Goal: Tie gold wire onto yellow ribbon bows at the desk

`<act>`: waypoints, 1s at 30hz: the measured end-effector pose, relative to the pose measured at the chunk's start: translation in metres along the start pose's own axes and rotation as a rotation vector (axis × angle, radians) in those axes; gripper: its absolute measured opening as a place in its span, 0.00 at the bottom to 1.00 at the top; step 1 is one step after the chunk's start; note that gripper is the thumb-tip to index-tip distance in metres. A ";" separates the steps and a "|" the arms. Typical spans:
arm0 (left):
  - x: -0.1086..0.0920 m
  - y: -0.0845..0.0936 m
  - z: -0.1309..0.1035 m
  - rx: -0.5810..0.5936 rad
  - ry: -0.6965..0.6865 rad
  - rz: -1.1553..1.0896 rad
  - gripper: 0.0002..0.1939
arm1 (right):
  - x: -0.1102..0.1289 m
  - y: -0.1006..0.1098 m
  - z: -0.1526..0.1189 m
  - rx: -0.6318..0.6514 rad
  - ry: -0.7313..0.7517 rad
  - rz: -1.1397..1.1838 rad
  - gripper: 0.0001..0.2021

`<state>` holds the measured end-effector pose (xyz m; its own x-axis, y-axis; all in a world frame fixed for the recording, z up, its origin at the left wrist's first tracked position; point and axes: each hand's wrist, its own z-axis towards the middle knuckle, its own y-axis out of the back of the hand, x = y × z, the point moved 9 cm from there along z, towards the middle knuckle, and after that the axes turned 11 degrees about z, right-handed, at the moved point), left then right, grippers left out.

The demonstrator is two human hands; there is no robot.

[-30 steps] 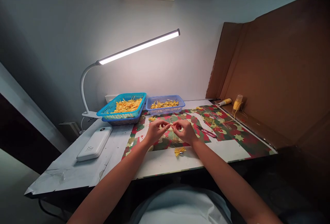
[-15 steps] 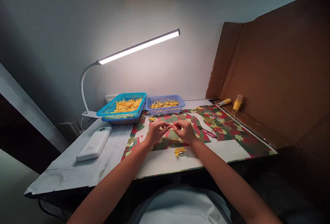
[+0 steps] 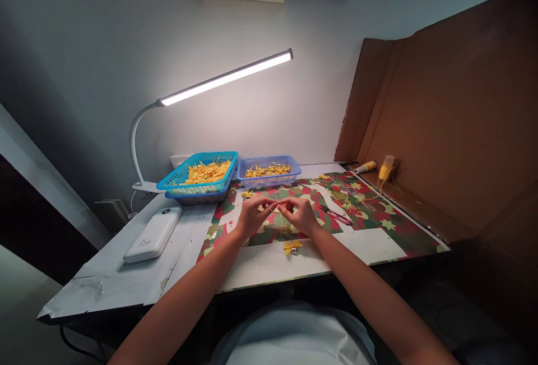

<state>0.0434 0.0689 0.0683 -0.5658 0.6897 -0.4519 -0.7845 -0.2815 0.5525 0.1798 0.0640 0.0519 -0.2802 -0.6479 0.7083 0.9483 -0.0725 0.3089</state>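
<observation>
My left hand (image 3: 253, 215) and my right hand (image 3: 301, 215) meet fingertip to fingertip over the patterned mat. Both pinch a thin yellow cord (image 3: 278, 211), which forms a small loop between them. From there the cord trails down toward a yellow bow (image 3: 291, 247) with a small silvery piece (image 3: 295, 250) beside it, near the table's front edge. Another yellow bow (image 3: 247, 194) lies just behind my left hand. Pink-handled snips (image 3: 338, 217) rest to the right of my right hand.
A turquoise basket (image 3: 176, 179) and a violet basket (image 3: 269, 180) of yellow pieces stand at the back. A white power bank (image 3: 153, 234) lies left, below a lit lamp (image 3: 227, 77). Thread spools (image 3: 385, 169) stand by the cardboard (image 3: 445, 107) at right.
The cord loop between my fingertips looks rounder and more open. Both hands stay in nearly the same place, still pinching. The whole view has shifted very slightly.
</observation>
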 end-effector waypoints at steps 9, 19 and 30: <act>-0.002 -0.007 0.000 0.047 -0.018 -0.031 0.10 | 0.006 -0.006 -0.001 0.070 0.078 -0.082 0.11; -0.009 -0.004 0.000 0.040 -0.096 -0.037 0.10 | -0.024 -0.010 -0.001 0.049 -0.276 0.394 0.11; -0.019 0.001 -0.001 -0.006 -0.198 -0.004 0.09 | -0.030 -0.020 -0.003 0.097 -0.384 0.530 0.12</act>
<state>0.0531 0.0548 0.0774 -0.5018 0.8086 -0.3072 -0.7885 -0.2817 0.5467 0.1701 0.0825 0.0228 0.1704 -0.2593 0.9506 0.9598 0.2620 -0.1006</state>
